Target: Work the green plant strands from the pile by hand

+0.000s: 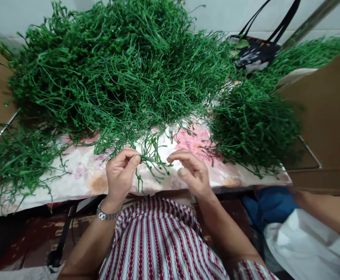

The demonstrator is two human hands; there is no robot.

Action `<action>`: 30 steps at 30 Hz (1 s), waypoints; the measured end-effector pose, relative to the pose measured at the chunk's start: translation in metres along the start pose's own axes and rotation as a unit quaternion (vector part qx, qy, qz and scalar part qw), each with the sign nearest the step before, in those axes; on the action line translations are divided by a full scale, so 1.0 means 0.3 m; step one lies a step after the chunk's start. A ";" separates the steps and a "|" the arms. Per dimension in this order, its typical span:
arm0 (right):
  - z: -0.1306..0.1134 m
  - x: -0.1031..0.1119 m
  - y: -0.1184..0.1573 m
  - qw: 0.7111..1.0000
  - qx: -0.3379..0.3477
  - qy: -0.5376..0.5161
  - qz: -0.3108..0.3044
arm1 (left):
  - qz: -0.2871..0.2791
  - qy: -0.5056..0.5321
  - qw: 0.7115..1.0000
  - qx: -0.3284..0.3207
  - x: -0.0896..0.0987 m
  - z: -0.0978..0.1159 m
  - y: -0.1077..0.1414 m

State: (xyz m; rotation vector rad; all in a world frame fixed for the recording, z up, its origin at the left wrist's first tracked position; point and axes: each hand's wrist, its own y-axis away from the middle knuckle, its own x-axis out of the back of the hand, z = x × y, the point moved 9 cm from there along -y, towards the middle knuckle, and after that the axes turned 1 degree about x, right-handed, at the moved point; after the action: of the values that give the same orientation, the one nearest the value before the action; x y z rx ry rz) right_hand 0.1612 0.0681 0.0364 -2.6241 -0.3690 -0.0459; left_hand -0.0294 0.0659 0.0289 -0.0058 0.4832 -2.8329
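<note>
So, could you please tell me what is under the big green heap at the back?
A floral cloth shows along the front edge of the big green heap. Farther back, the stems cover whatever lies beneath.

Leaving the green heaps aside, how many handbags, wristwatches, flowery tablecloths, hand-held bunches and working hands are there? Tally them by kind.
Handbag: 1
Wristwatch: 1
Flowery tablecloth: 1
Held bunch of green stems: 1
Hands, left hand and right hand: 2
Total: 6
</note>
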 end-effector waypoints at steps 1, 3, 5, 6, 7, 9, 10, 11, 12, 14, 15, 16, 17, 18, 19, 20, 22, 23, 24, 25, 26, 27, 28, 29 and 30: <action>-0.010 -0.011 -0.002 0.999 0.017 0.043 -0.011 | 0.004 0.022 1.000 0.008 -0.002 -0.009 0.003; -0.035 -0.033 -0.007 0.991 0.051 0.125 -0.020 | 0.000 0.057 0.998 0.035 -0.011 -0.032 0.012; -0.052 -0.045 -0.012 0.982 0.070 0.173 -0.013 | -0.016 0.077 0.995 0.068 -0.022 -0.052 0.024; -0.055 -0.046 -0.015 0.981 0.070 0.182 -0.009 | -0.030 0.075 0.993 0.086 -0.027 -0.061 0.031; -0.051 -0.044 -0.018 0.982 0.061 0.180 -0.006 | -0.046 0.058 0.992 0.101 -0.030 -0.067 0.037; -0.025 -0.033 -0.021 0.989 0.013 0.149 0.000 | -0.090 -0.018 0.990 0.104 -0.033 -0.059 0.044; -0.007 -0.026 -0.021 0.992 -0.018 0.126 0.004 | -0.116 -0.066 0.987 0.085 -0.036 -0.042 0.044; 0.010 -0.021 -0.021 0.993 -0.047 0.104 0.006 | -0.142 -0.110 0.982 0.055 -0.040 -0.020 0.041; 0.021 -0.021 -0.020 0.994 -0.070 0.087 0.005 | -0.168 -0.141 0.975 0.021 -0.048 0.006 0.039; 0.024 -0.032 -0.024 0.994 -0.088 0.072 -0.006 | -0.211 -0.157 0.964 -0.033 -0.064 0.049 0.033; 0.018 -0.042 -0.027 0.993 -0.087 0.072 -0.015 | -0.226 -0.150 0.962 -0.044 -0.071 0.061 0.028; 0.011 -0.052 -0.031 0.993 -0.084 0.075 -0.023 | -0.238 -0.140 0.960 -0.044 -0.077 0.066 0.023; 0.006 -0.062 -0.033 0.993 -0.082 0.077 -0.031 | -0.250 -0.128 0.959 -0.037 -0.085 0.065 0.020; 0.004 -0.069 -0.035 0.993 -0.082 0.079 -0.035 | -0.260 -0.116 0.958 -0.023 -0.093 0.058 0.019; 0.007 -0.073 -0.036 0.993 -0.085 0.078 -0.035 | -0.268 -0.103 0.958 -0.007 -0.101 0.049 0.020; 0.013 -0.075 -0.035 0.992 -0.092 0.075 -0.032 | -0.276 -0.093 0.957 0.011 -0.108 0.038 0.025; 0.037 -0.073 -0.029 0.991 -0.116 0.062 -0.021 | -0.274 -0.081 0.958 0.033 -0.116 0.022 0.036; 0.051 -0.071 -0.024 0.990 -0.131 0.050 -0.013 | -0.269 -0.082 0.959 0.037 -0.117 0.018 0.042; 0.065 -0.070 -0.020 0.989 -0.147 0.034 -0.005 | -0.266 -0.088 0.959 0.038 -0.119 0.017 0.049; 0.078 -0.070 -0.015 0.987 -0.163 0.013 0.003 | -0.265 -0.097 0.959 0.035 -0.122 0.017 0.057; 0.090 -0.072 -0.010 0.984 -0.179 -0.010 0.012 | -0.263 -0.105 0.958 0.032 -0.125 0.018 0.063; 0.099 -0.075 -0.006 0.981 -0.192 -0.034 0.021 | -0.261 -0.110 0.959 0.026 -0.128 0.021 0.069; 0.105 -0.080 -0.003 0.977 -0.204 -0.056 0.029 | -0.259 -0.112 0.959 0.022 -0.132 0.022 0.073; 0.108 -0.087 -0.002 0.974 -0.212 -0.077 0.035 | -0.251 -0.112 0.961 0.018 -0.133 0.024 0.075; 0.109 -0.095 0.000 0.971 -0.219 -0.094 0.039 | -0.239 -0.109 0.965 0.017 -0.133 0.023 0.076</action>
State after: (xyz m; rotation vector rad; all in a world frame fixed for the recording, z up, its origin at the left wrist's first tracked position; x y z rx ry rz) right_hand 0.1328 0.0765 0.0049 -3.0888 -0.3516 0.1663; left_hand 0.0153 0.0533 0.0297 -0.4861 0.4286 -3.2516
